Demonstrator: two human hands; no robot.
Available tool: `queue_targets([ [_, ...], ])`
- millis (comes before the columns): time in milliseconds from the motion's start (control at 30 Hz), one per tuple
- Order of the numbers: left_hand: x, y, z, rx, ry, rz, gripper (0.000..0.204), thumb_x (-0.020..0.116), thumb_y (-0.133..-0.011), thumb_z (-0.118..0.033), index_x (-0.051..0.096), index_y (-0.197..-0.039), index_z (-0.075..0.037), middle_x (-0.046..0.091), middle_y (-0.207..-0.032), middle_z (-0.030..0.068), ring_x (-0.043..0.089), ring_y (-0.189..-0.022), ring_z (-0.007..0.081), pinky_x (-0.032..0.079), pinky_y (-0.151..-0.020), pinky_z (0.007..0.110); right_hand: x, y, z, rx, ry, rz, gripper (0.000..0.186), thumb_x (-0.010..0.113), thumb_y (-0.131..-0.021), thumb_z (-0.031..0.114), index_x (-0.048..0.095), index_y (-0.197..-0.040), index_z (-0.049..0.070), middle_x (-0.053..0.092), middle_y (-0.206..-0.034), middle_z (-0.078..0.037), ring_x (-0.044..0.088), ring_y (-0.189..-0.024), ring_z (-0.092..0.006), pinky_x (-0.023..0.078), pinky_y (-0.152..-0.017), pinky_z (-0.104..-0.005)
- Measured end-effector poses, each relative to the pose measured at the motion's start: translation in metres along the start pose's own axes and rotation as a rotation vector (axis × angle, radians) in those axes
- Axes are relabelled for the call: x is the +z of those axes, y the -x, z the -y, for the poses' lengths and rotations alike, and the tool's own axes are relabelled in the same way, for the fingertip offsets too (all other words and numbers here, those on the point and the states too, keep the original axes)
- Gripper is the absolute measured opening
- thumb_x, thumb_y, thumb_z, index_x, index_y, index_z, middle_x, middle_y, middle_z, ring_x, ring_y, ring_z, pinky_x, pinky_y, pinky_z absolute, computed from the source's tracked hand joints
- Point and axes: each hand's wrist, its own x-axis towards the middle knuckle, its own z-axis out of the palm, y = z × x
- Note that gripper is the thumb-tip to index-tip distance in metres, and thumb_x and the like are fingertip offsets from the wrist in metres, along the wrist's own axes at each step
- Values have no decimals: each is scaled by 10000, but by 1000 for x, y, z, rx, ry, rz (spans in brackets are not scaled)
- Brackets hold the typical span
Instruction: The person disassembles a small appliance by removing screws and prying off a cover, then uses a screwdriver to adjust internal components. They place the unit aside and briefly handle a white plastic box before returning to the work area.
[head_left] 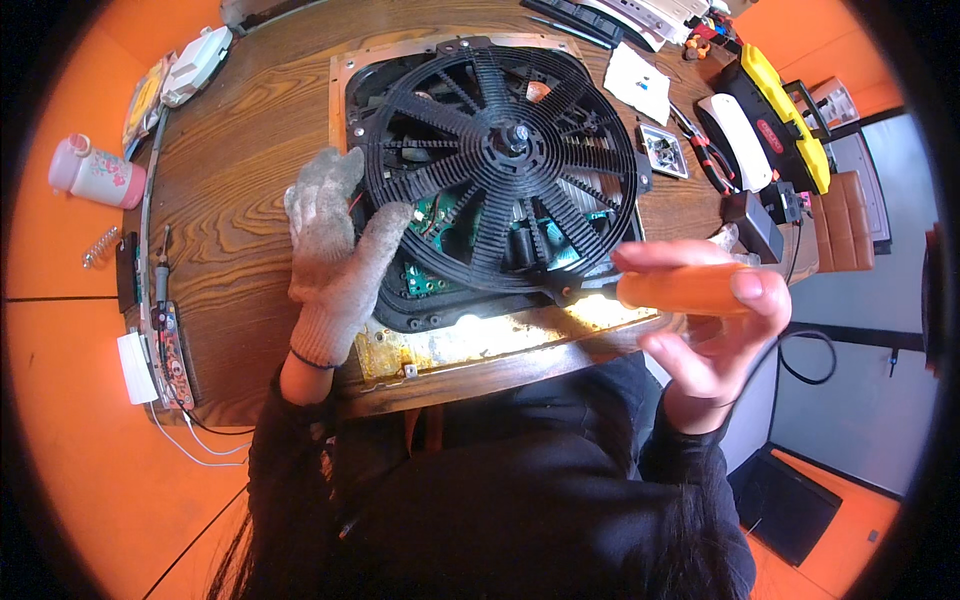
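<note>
In front of me a round black fan grille (500, 170) lies over an opened appliance with green circuit boards (425, 280) showing through the gaps. My left hand (335, 235), in a grey-white knitted glove, rests at the grille's left edge. Its fingers are stretched out and the thumb is apart. My bare right hand (710, 320) is raised near the grille's lower right side. It grips an orange tool handle (680, 290) lying sideways in the fingers; I cannot make out the tool's tip. A rusty, stained metal panel edge (450, 350) runs along the near side.
On the table's right are red-handled pliers (705, 150), a small square tray (662, 150), a white cloth (637, 85) and a black-and-yellow toolbox (785, 120). A soldering iron (162, 270) is at the left edge, beyond which stands a pink-and-white bottle (100, 172).
</note>
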Motion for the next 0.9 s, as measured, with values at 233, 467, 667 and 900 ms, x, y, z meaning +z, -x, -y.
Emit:
queue_targets([
  [233,-2,-1,-6,52,-96,13,582,741,-769,-199,516,-1261,16,470,-1290,210,415,-1195,354,353,-1030,429,1,-1,-18,-15,-85,-258,585,712,-787,-22,438,-1304,-1,638,-1032,-255,678,-921,-338,569,-770,-392],
  [467,-3,-3,-6,12,3,54,552,723,-785,-210,534,-1248,25,483,-1287,223,434,-1191,356,361,-1022,430,-10,8,-27,137,-200,-262,835,708,-798,49,174,-1435,127,597,-1084,-282,666,-942,-347,562,-837,-449],
  [667,-6,-3,0,113,-265,61,572,707,-802,-232,513,-1284,8,466,-1321,218,416,-1230,356,320,-1058,452,10,25,-31,86,205,-460,967,768,-741,-2,138,-1465,111,492,-1166,-179,647,-840,-262,568,-701,-351],
  [900,-5,2,1,6,-123,48,606,695,-783,-69,460,-1336,7,422,-1368,203,391,-1278,349,306,-1085,444,-11,16,-25,-75,-286,-57,346,680,-845,50,588,-1178,56,640,-1122,-187,651,-1008,-294,536,-820,-356],
])
